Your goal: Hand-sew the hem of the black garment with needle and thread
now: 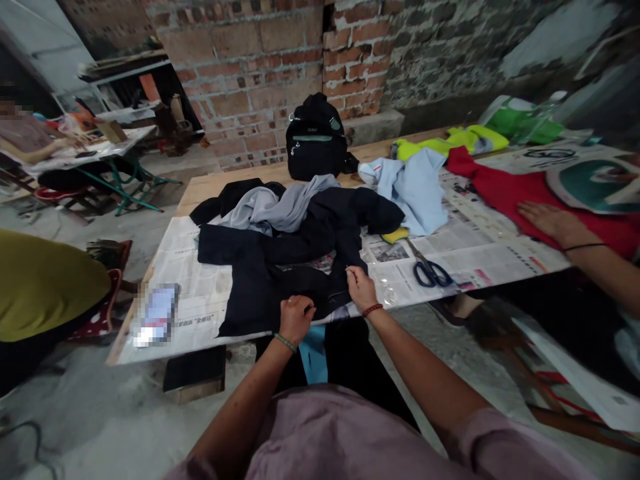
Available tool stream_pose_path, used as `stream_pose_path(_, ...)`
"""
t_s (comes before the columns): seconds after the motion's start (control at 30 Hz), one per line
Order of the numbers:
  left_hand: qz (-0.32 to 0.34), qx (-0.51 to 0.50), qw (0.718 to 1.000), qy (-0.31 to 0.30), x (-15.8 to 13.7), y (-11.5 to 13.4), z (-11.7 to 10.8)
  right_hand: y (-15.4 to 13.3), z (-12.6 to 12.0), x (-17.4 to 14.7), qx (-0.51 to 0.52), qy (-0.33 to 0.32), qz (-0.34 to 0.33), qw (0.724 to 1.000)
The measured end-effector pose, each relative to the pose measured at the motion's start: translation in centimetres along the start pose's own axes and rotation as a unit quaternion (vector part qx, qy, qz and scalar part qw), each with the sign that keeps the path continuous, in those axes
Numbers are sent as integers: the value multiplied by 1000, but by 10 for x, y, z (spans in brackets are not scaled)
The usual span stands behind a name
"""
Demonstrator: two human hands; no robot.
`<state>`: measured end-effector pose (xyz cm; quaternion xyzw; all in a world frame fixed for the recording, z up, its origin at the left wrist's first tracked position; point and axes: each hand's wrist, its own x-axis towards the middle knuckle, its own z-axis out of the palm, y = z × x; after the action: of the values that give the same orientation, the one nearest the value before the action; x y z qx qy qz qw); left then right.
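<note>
A dark navy or black garment (255,287) lies spread over the newspaper at the table's near edge, right in front of me. My left hand (296,318) is closed at its near edge, fingers curled in on the cloth. Just to the right, my right hand (361,289) pinches the same garment's edge, with thumb and fingertips together. Whether a small tool such as a needle is between those fingertips is too small to tell. Grey cloth (280,207) is heaped on the dark garment's far side. Blue-handled scissors (430,272) lie to the right of my right hand.
Newspaper (175,267) covers the table. A phone (157,313) lies at the left corner, a black backpack (316,140) at the back. Light blue cloth (413,190) lies right of the pile. A co-worker's hand (547,220) rests on red cloth (510,190). Another person sits close left.
</note>
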<state>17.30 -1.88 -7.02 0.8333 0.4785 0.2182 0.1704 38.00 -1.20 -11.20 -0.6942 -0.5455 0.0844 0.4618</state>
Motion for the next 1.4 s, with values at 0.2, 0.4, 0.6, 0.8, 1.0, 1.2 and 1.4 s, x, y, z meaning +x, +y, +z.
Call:
stream_pose_path(0.2,8,-9,1000,0,2,-3,2,0,0,-1,2,1,0,1000)
stream_pose_path(0.4,5,-12,1000,7,1,-6,5,0,-1,0,-5,0,3,1000)
stream_pose_path(0.6,10,-35,999,24,-1,-8,8,0,-1,0,-1,-2,2,1000)
stream_pose_path(0.8,31,-35,999,4,-2,-12,12,-1,0,0,-4,-2,4,1000)
stream_pose_path(1.0,89,4,996,-20,-9,-13,12,0,-1,-1,19,7,15,1000)
stream_pose_path(1.2,127,4,991,-30,-16,-9,11,1,-7,6,151,-15,115,982)
stream_pose_path(1.4,105,-57,992,-43,-12,-12,9,-45,-29,6,214,2,79,974)
